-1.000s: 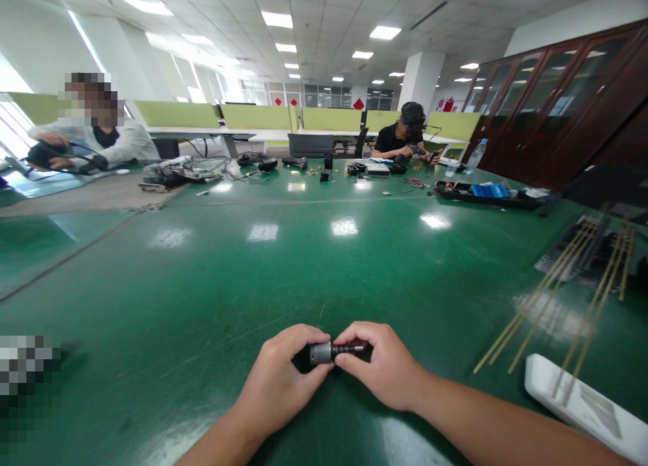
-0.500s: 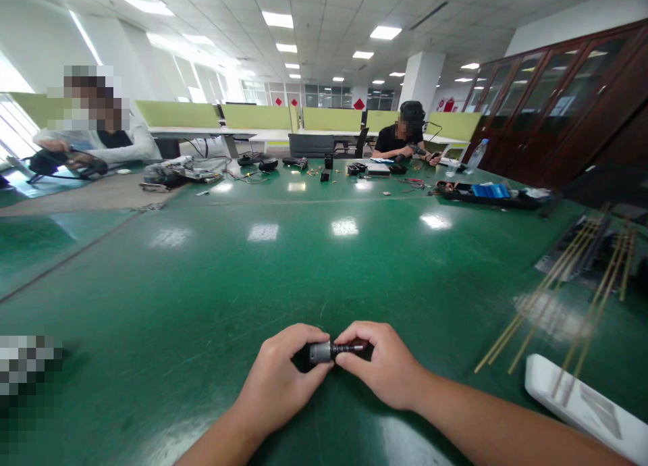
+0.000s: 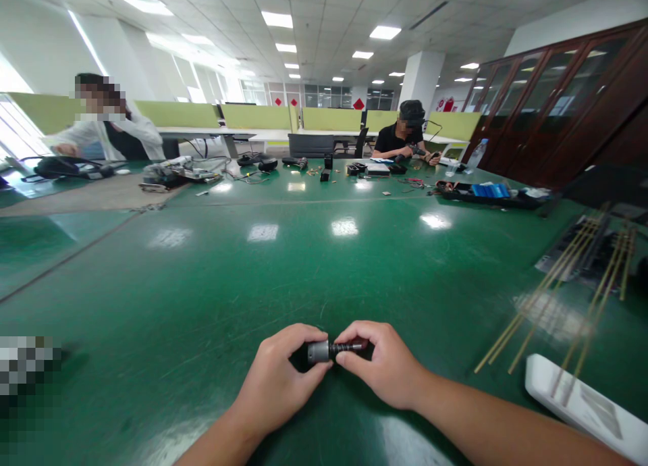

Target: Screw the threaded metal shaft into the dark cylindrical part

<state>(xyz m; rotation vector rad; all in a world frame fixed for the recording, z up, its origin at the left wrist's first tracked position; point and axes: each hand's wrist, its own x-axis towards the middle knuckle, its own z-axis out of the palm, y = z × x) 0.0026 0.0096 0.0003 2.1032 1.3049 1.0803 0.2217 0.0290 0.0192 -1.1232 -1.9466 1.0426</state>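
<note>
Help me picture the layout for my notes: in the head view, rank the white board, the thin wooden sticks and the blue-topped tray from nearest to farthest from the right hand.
1. Thin wooden sticks, to the right hand's right.
2. White board, near right corner; close to the sticks, hard to separate.
3. Blue-topped tray, far right, across the table.

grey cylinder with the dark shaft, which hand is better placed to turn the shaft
Right, probably. The right hand already pinches the dark shaft with its fingers, while the left hand grips the grey cylinder to steady it.
</note>
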